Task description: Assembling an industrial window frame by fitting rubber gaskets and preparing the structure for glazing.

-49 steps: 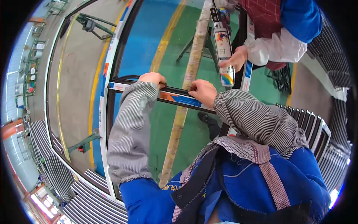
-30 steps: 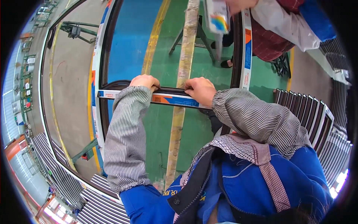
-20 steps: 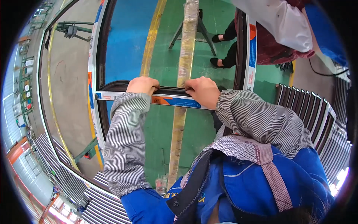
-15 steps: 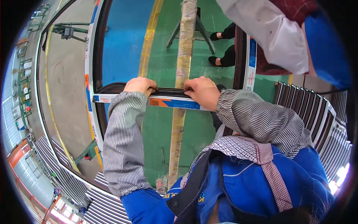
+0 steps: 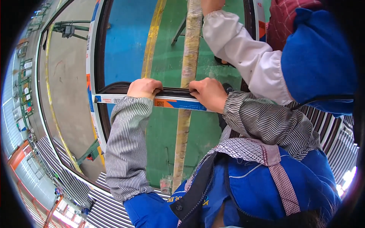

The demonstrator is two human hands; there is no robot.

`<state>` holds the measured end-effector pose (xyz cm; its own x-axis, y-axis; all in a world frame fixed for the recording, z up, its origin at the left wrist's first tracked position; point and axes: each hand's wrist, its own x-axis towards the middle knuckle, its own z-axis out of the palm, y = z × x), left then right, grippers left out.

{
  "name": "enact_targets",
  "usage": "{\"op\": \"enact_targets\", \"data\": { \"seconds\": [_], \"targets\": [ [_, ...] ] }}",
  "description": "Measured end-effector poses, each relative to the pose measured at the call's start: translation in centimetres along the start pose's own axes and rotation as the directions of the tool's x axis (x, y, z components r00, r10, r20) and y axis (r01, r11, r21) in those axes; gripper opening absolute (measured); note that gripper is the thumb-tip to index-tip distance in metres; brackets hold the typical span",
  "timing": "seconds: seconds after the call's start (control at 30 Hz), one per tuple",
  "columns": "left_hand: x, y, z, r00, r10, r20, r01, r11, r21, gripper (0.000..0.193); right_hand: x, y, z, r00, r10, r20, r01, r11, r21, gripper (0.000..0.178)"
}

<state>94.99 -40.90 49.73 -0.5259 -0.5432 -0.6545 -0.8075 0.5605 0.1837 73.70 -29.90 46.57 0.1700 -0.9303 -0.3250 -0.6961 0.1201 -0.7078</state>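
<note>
A dark window frame (image 5: 99,49) lies in front of me, its crossbar (image 5: 182,105) covered along the near face with white, blue and orange protective film. Along the crossbar runs a black rubber sealing strip (image 5: 176,92); at the left corner it bows up in a loose loop (image 5: 116,86). My left hand (image 5: 143,88) is closed over the strip left of the middle, fingertips pressed down on it. To the right, my right hand (image 5: 209,93) pinches the same strip with thumb and curled fingers against the bar. The fingertips of both hands are partly hidden.
A co-worker's white-sleeved arm (image 5: 247,57) reaches over the frame's right side, the hand (image 5: 212,4) at the top edge. A wrapped beam (image 5: 189,57) runs beneath the frame. Stacked dark and white profiles (image 5: 323,125) lie at the right. A larger frame (image 5: 42,114) stands left.
The co-worker's arm has swung down and left across the frame's upper right. My hands stay at nearly the same places on the strip, the right one a touch further right.
</note>
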Motion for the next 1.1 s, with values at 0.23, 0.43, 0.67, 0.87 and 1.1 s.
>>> {"op": "enact_targets", "data": {
  "seconds": [0.23, 0.43, 0.67, 0.87, 1.1],
  "targets": [
    [0.8, -1.0, 0.0, 0.999, 0.022, 0.03, -0.02, 0.998, -0.064, 0.015, 0.4, 0.2, -0.3, 0.999, 0.025, 0.048, -0.027, 0.999, 0.032, 0.011],
    [0.0, -0.7, 0.2, 0.998, 0.038, -0.047, -0.043, 0.994, -0.101, 0.017, -0.1, 0.0, -0.6, 0.999, 0.003, 0.05, -0.008, 0.995, 0.104, 0.011],
    [-0.1, -0.4, -0.2, 1.0, -0.027, -0.015, 0.023, 0.976, -0.217, 0.017, 0.0, 0.3, -0.3, 0.998, 0.021, 0.051, -0.029, 0.986, 0.164, 0.012],
    [-0.2, -0.2, -0.3, 1.0, 0.01, 0.002, -0.01, 0.994, -0.105, 0.015, -0.3, -0.5, -0.6, 0.998, -0.012, 0.065, 0.011, 1.0, 0.019, 0.01],
    [0.5, 1.8, -1.3, 0.993, -0.058, 0.106, 0.039, 0.984, 0.171, 0.024, -0.1, 0.0, 0.0, 0.998, 0.002, 0.063, -0.011, 0.988, 0.156, 0.01]
  ]
}}
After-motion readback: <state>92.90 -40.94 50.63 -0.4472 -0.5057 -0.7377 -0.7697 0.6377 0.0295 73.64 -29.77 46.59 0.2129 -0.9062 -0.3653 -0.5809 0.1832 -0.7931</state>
